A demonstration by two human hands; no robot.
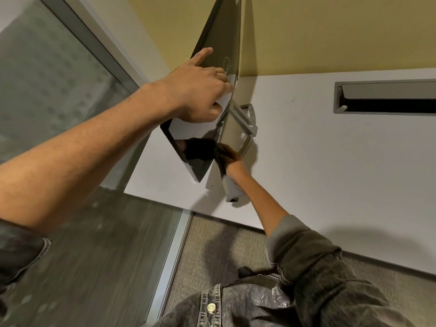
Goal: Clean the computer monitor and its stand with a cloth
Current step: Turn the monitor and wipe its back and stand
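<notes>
The monitor (219,55) stands edge-on over the white tabletop (330,149), its long side running up and away. Its stand (245,121) sits just behind and below it. The right hand (232,161) is nearer the stand, and grips a dark cloth (220,153) pressed at the stand's foot. The left hand (200,90) rests higher on the monitor's back, fingers loose, steadying it. I think the stand comes next.

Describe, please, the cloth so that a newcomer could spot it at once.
Start from the white desk and find the dark monitor tilted over it. Just beneath its lower edge, by the grey stand, the right hand grips the cloth. It is the only soft, dark brown thing there.
</notes>
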